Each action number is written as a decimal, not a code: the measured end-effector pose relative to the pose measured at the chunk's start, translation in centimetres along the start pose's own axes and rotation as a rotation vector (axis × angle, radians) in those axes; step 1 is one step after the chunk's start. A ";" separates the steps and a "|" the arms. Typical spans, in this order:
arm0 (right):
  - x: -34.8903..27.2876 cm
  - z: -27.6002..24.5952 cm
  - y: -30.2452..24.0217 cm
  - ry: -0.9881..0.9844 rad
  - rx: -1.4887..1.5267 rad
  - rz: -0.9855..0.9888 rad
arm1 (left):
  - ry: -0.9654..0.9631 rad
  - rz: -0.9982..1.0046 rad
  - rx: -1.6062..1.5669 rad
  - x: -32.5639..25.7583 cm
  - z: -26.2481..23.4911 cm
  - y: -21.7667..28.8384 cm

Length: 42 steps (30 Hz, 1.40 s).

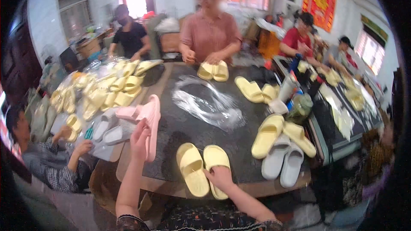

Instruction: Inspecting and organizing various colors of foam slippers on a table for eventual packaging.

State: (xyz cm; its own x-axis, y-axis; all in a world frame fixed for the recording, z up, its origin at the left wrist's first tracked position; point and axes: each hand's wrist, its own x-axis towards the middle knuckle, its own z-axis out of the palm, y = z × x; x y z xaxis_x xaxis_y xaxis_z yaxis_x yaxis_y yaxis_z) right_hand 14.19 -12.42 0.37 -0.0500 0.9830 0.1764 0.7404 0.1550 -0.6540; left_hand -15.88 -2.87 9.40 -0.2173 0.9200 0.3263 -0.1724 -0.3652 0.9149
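Note:
A pair of yellow slippers (191, 164) lies side by side at the table's near edge, toes pointing away. My right hand (220, 177) is on the right-hand slipper, its fingers reaching toward the strap opening and the thumb by the inner edge. To the left, my left hand (140, 137) is raised against a pink slipper (153, 115), fingers closed at its inner side. The pink slipper looks tilted on its side, its strap facing left. Grey slippers (114, 135) lie just beyond that hand.
A clear plastic bag (205, 102) lies mid-table. Yellow slippers (268, 137) and grey slippers (282, 162) sit at the right, near a jar (299, 108). Bagged yellow slippers (100, 90) pile up at the left. Across the table, a person (211, 32) handles yellow slippers; several others work around.

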 end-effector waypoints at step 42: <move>1.8 -30.9 27.3 0.948 -0.288 0.783 | -0.755 0.191 0.601 -12.7 12.6 -3.6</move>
State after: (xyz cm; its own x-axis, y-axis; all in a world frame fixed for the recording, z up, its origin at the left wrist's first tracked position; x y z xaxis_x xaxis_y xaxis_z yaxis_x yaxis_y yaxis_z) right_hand 55.00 -9.43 5.57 0.8777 0.3270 0.3503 0.4791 -0.5793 -0.6595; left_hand -0.35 -11.43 4.93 0.5167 0.7788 0.3558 0.3650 -0.5762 0.7313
